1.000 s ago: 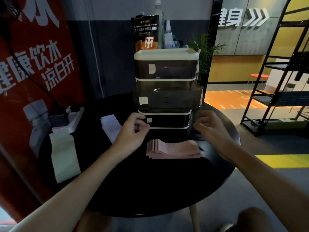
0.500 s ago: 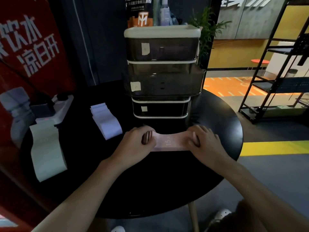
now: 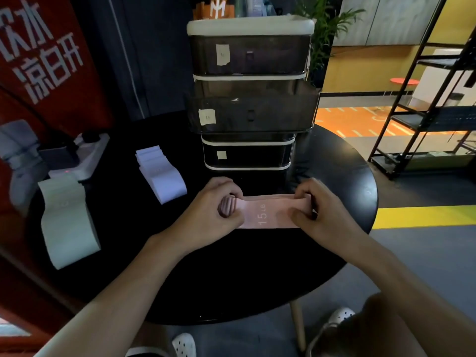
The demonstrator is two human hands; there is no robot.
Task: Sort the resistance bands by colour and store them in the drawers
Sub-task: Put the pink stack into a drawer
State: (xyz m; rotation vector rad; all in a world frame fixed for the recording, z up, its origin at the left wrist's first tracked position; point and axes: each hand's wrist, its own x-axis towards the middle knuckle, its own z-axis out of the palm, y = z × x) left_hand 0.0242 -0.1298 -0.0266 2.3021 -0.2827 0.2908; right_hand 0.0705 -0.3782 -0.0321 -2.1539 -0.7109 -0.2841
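Bands (image 3: 268, 215), pink, in pinching grip of left hand (image 3: 211, 219) and right hand (image 3: 325, 217); open drawer (image 3: 253, 117) behind, lilac stack (image 3: 161, 173) beside.

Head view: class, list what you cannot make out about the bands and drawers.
All in the head view:
- Drawer labels: too small to read.
- Middle drawer contents: hidden by its dark tinted front.
- Pink bands: ends covered by left hand and right hand, so count unknown.

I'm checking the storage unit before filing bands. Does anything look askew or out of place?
Only the middle drawer: it juts forward past the top drawer and bottom drawer, pulled open. Nothing looks spilled or damaged.
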